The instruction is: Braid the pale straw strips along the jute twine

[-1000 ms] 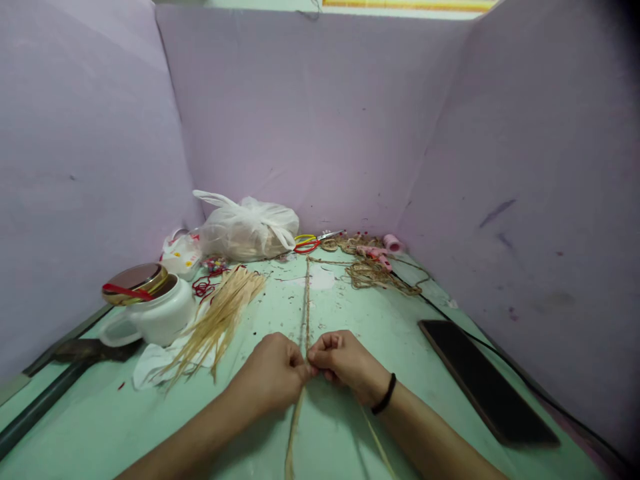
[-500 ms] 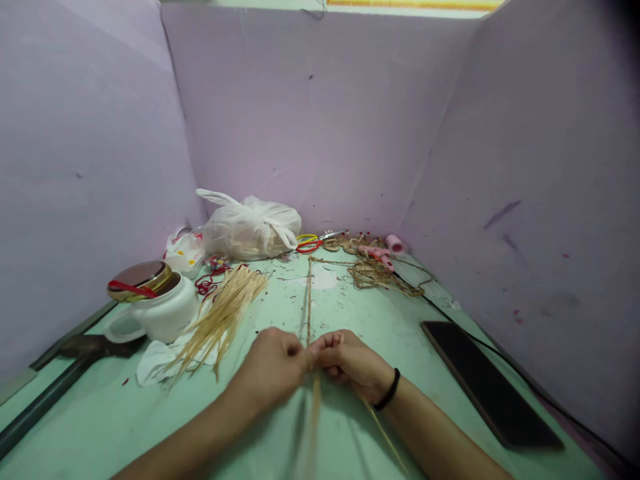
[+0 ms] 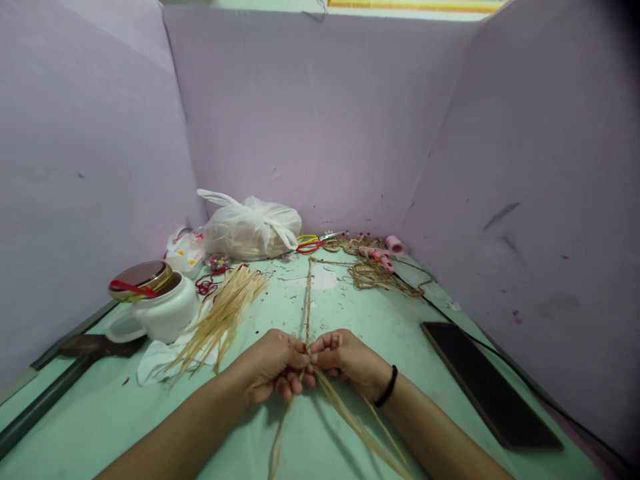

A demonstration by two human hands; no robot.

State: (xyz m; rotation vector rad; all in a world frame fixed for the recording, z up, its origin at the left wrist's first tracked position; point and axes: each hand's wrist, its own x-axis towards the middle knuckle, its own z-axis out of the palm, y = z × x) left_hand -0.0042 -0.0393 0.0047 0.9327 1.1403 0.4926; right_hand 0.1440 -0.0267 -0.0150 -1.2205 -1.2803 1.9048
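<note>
A thin braided cord (image 3: 309, 300) of tan fibre runs from the back of the table straight toward me, ending between my fingers. My left hand (image 3: 275, 365) pinches the strands at the cord's near end, and one loose strand hangs down from it toward the front. Right beside it, my right hand (image 3: 353, 363), with a black band on the wrist, also pinches there with thumb and forefinger. Loose raffia strands (image 3: 345, 413) spread from under the right hand toward the lower edge. A bundle of raffia (image 3: 227, 310) lies to the left of my hands.
On the left stand a white mug (image 3: 167, 310), a gold-rimmed lid (image 3: 143, 277) and a hammer (image 3: 65, 373). A white plastic bag (image 3: 255, 230), scissors (image 3: 315, 243), twine (image 3: 385, 277) and a pink glue gun (image 3: 377, 255) lie at the back. A dark phone-like slab (image 3: 487, 383) lies right.
My left hand has shifted slightly left, its fingers now turned under the cord. The middle strands have swung to the right, and one strand now hangs on the left.
</note>
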